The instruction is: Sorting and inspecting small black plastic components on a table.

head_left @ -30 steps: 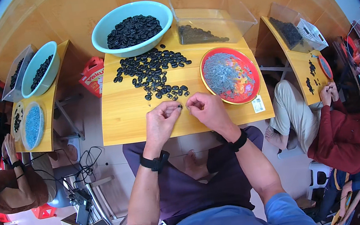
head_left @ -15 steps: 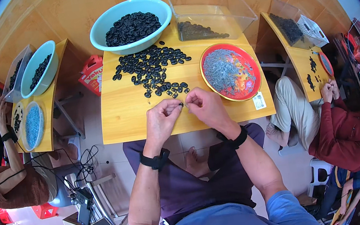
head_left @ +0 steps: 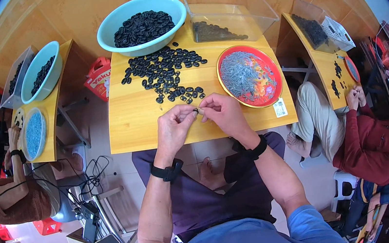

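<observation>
My left hand (head_left: pixel 175 128) is closed in a pinch on a small black oval piece (head_left: pixel 196 112), just above the near part of the wooden table (head_left: pixel 149 135). My right hand (head_left: pixel 223 114) meets it there, thumb and forefinger pressed together at the piece. Whatever those right fingertips hold is too small to make out. Loose black oval pieces (head_left: pixel 168 73) lie spread beyond my hands. A red round tray (head_left: pixel 277 92) to the right holds a heap of thin grey-blue pins (head_left: pixel 238 74).
At the back stand a light-blue basin (head_left: pixel 108 44) heaped with black pieces and a clear plastic bin (head_left: pixel 248 8) with some at its bottom. People work at side tables, one in a maroon sleeve (head_left: pixel 359 144) on the right. Cables (head_left: pixel 89 177) hang at the lower left.
My fingertips have come closer together at the black piece. The person on the left has lowered a hand from beside the bin toward the tray there.
</observation>
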A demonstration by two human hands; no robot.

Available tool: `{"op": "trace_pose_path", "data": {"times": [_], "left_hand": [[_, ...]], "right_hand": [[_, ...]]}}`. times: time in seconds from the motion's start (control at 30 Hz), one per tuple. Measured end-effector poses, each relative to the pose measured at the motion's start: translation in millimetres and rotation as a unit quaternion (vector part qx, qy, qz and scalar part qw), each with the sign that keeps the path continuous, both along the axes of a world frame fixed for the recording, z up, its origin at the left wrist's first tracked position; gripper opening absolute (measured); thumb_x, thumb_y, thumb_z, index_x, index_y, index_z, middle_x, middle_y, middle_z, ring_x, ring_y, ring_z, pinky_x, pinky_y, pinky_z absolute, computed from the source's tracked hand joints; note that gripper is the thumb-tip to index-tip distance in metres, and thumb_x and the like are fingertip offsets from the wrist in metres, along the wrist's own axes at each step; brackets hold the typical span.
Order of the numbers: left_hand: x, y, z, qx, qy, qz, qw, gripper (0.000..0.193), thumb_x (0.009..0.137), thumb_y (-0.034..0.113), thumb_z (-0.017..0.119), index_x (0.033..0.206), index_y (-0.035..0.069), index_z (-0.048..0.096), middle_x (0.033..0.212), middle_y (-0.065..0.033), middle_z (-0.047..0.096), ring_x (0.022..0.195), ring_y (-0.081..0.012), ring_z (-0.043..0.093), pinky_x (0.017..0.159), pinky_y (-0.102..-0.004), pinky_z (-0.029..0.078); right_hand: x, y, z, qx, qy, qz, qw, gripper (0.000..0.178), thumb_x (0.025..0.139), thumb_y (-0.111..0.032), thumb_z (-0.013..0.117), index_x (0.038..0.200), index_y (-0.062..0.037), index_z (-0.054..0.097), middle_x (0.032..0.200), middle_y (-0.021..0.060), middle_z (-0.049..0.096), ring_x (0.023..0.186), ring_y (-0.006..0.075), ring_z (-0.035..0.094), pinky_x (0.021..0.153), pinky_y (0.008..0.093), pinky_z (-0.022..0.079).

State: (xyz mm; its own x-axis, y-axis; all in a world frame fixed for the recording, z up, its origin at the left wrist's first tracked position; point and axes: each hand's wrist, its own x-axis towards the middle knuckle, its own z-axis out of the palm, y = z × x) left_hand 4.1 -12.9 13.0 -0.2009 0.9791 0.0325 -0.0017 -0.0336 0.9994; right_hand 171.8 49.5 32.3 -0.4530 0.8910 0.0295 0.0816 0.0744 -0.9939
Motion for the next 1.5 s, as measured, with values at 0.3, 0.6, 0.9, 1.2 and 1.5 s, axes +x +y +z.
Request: {"op": "trace_pose_path", "data": {"times": [0.3, 0.6, 0.9, 1.2, 1.5], "left_hand": [[0, 0, 4, -0.011, -0.022, 0.007, 1.000, 0.012, 0.091, 0.001, 0.070, 0.102, -0.003, 0.070, 0.084, -0.0024, 0.071, 0.076, -0.0057, 0.063, 0.070, -0.0211, 0.051], [0, -1, -1, -0.007, -0.036, 0.011, 0.999, 0.012, 0.090, 0.002, 0.069, 0.101, -0.004, 0.071, 0.084, -0.0043, 0.072, 0.076, -0.0070, 0.065, 0.070, -0.0226, 0.052], [-2, -2, 4, -0.008, -0.034, 0.008, 0.999, 0.011, 0.090, 0.001, 0.069, 0.100, -0.005, 0.071, 0.087, -0.0074, 0.073, 0.079, -0.0094, 0.068, 0.072, -0.0237, 0.054], [0, 4, -4, 0.043, -0.133, 0.089, 0.986, 0.013, 0.091, 0.000, 0.069, 0.104, -0.003, 0.069, 0.085, -0.0047, 0.072, 0.077, -0.0086, 0.067, 0.070, -0.0230, 0.054], [-2, 4, -5, 0.030, -0.113, 0.115, 0.986, 0.014, 0.090, 0.001, 0.070, 0.104, -0.003, 0.069, 0.086, -0.0043, 0.072, 0.075, -0.0081, 0.067, 0.069, -0.0216, 0.054]], "right_hand": [[-2, -4, 4, -0.023, 0.016, 0.004, 1.000, 0.013, 0.090, -0.002, 0.065, 0.100, 0.0062, 0.067, 0.085, 0.0096, 0.072, 0.073, 0.0135, 0.071, 0.064, 0.0238, 0.055], [-6, -12, 8, 0.036, -0.056, -0.026, 0.997, 0.013, 0.092, -0.008, 0.064, 0.095, 0.0042, 0.068, 0.076, 0.0090, 0.071, 0.065, 0.0122, 0.069, 0.060, 0.0252, 0.052], [-10, -12, 7, 0.055, -0.067, -0.027, 0.996, 0.014, 0.093, -0.010, 0.064, 0.093, 0.0040, 0.068, 0.072, 0.0086, 0.070, 0.061, 0.0116, 0.068, 0.056, 0.0260, 0.050], [-8, 32, 24, 0.312, -0.254, -0.041, 0.915, 0.015, 0.089, -0.006, 0.062, 0.100, -0.0031, 0.071, 0.087, 0.0131, 0.070, 0.075, 0.0276, 0.067, 0.068, 0.0384, 0.053], [-22, 30, 21, 0.328, -0.372, 0.016, 0.868, 0.015, 0.085, -0.009, 0.065, 0.098, -0.0059, 0.069, 0.089, 0.0137, 0.067, 0.085, 0.0358, 0.066, 0.073, 0.0474, 0.052]]}}
